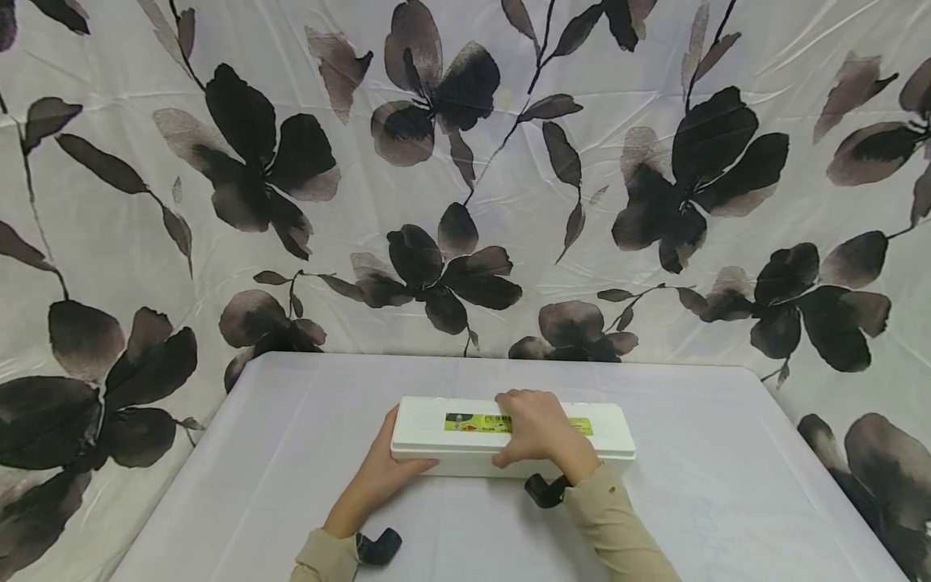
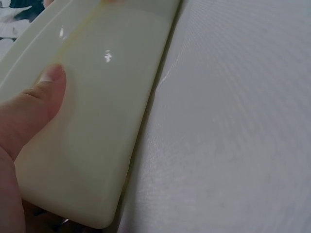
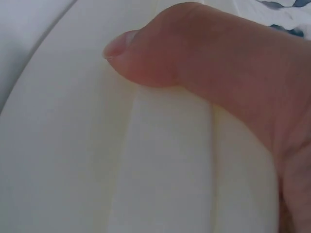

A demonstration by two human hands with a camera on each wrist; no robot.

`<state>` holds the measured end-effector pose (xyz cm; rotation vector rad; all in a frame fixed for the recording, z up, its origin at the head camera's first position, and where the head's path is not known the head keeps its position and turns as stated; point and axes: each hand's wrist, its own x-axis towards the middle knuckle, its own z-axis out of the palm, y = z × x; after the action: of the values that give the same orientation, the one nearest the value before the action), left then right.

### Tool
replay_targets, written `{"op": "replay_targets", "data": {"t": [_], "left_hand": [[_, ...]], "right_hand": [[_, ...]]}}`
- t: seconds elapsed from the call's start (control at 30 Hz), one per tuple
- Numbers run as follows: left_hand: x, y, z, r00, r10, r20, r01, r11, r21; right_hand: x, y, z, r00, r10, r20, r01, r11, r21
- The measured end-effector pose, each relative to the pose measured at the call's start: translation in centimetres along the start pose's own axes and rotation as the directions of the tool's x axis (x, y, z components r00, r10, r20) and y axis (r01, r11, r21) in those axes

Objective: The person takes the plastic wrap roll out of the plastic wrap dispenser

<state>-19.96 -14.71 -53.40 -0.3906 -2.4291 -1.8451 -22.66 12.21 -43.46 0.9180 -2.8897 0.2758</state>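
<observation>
A long white plastic cling film box (image 1: 436,440) with a green-and-yellow label (image 1: 476,423) lies lengthwise on the table. My left hand (image 1: 380,473) grips its left end, the thumb (image 2: 46,99) along the front wall and the other fingers mostly hidden round the end. Across the lid, right of the middle, my right hand (image 1: 541,428) holds the box. Its fingers reach over the top toward the back edge and cover part of the label; in the right wrist view the thumb (image 3: 155,56) presses on the front side by the lid's edge.
The table (image 1: 305,436) wears a plain white cloth, with its far edge a short way behind the box. Behind it hangs a white curtain (image 1: 553,267) with dark flower prints. Dark camera mounts (image 1: 380,547) sit on both wrists, below the sleeves' cuffs.
</observation>
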Motion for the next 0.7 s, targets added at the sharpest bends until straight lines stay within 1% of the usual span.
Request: {"op": "replay_targets", "data": {"t": [0.07, 0.3, 0.5, 0.7], "left_hand": [[0.04, -0.02, 0.04, 1.0, -0.004, -0.001, 0.004, 1.0, 0.005], [0.11, 0.08, 0.07, 1.0, 0.01, -0.012, -0.009, 1.0, 0.016], [-0.01, 0.21, 0.16, 1.0, 0.0, -0.021, 0.001, 0.999, 0.05], [0.05, 0.21, 0.26, 1.0, -0.009, -0.03, 0.01, 0.998, 0.054]], "right_hand": [[0.1, 0.12, -0.02, 1.0, -0.012, 0.002, 0.012, 1.0, -0.009], [0.44, 0.29, -0.22, 0.999, -0.049, 0.02, 0.049, 0.999, -0.004], [0.76, 0.38, -0.48, 0.997, -0.061, 0.054, 0.062, 0.998, -0.015], [0.93, 0.55, -0.58, 0.994, -0.086, 0.07, 0.088, 0.996, -0.027]]}}
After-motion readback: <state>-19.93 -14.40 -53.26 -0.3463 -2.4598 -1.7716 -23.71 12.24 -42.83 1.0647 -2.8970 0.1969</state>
